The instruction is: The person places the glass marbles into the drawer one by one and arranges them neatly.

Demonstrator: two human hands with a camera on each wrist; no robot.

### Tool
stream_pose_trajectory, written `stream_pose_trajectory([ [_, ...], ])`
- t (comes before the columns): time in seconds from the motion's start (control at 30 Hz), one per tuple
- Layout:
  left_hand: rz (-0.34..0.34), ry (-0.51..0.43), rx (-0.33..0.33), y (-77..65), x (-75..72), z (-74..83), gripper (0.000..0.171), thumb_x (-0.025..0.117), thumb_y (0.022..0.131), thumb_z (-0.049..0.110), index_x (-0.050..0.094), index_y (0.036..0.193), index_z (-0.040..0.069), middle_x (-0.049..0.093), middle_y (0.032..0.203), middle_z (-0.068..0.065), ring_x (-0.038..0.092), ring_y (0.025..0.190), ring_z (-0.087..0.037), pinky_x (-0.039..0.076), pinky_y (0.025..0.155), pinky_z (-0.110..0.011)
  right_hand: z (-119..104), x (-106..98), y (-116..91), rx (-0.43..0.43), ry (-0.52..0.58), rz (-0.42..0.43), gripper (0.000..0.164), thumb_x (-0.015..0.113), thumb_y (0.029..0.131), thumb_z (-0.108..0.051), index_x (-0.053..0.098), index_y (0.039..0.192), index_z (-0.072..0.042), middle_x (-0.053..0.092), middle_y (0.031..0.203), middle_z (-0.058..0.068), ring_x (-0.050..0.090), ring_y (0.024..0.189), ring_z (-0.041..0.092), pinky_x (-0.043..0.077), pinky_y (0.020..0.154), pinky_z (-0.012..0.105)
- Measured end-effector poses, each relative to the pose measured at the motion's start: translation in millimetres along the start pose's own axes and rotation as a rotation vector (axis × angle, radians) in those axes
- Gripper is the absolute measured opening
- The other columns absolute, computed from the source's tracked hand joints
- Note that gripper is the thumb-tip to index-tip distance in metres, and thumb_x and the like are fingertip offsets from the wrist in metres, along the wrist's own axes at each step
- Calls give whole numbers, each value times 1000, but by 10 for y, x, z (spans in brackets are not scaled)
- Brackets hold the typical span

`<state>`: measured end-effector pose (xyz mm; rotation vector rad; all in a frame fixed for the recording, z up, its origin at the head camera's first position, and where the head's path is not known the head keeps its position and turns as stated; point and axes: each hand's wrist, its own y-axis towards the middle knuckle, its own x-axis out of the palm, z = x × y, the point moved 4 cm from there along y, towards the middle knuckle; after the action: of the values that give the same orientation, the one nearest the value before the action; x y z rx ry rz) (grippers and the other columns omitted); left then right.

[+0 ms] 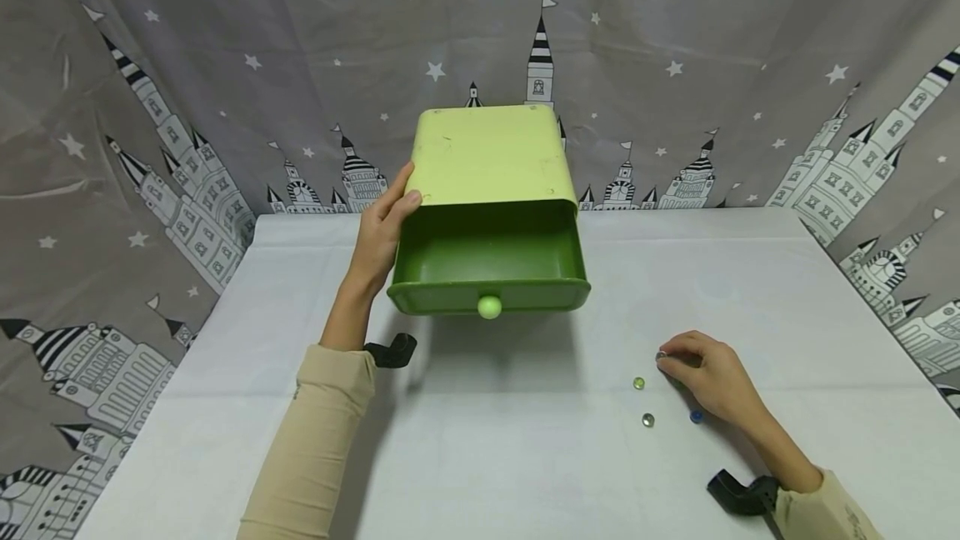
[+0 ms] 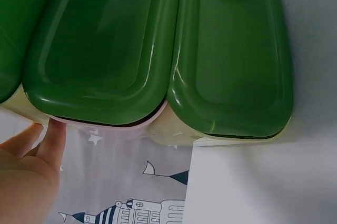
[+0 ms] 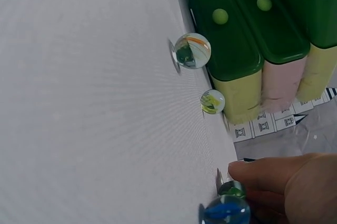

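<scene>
A small drawer cabinet (image 1: pixel 491 152) with a pale yellow top stands at the middle back of the table. Its top green drawer (image 1: pixel 525 297) is pulled out, with a round light-green knob in front and no contents showing inside. Against the cabinet's left side rests my left hand (image 1: pixel 381 232), fingers fairly straight at the upper front corner. My right hand (image 1: pixel 708 377) pinches a small glass marble (image 1: pixel 661 355) between thumb and fingertips, low over the table. Around it lie a yellow-green marble (image 1: pixel 639 383), a clear marble (image 1: pixel 648 420) with coloured swirls and a blue marble (image 1: pixel 696 417).
Below the open drawer, a pink-cased drawer (image 2: pixel 100 66) and a lower yellow-cased drawer (image 2: pixel 237 61) are closed. White cloth (image 1: pixel 487 457) covers the table. A grey curtain (image 1: pixel 315 40) with castles and stars hangs behind and at both sides.
</scene>
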<state>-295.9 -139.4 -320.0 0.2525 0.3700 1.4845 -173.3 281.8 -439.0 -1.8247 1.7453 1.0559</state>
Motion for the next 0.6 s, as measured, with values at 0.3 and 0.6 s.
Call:
stream_pose_trajectory([
  [0.3, 3, 0, -9, 5, 0, 4, 55, 53, 101, 24, 39, 152, 11, 33, 158, -2, 23, 145, -9, 21, 116, -24, 6, -35, -1, -7, -1, -6, 11, 74, 89, -12, 75, 99, -6, 69, 99, 3, 62, 92, 24, 50, 75, 30],
  [0.6, 10, -3, -11, 2, -8, -6, 55, 54, 101, 24, 39, 152, 11, 34, 157, -2, 24, 145, -9, 22, 115, -24, 10, -20, 4, 4, 20, -15, 12, 74, 89, -13, 75, 99, -6, 69, 98, 3, 60, 88, 18, 49, 73, 27],
])
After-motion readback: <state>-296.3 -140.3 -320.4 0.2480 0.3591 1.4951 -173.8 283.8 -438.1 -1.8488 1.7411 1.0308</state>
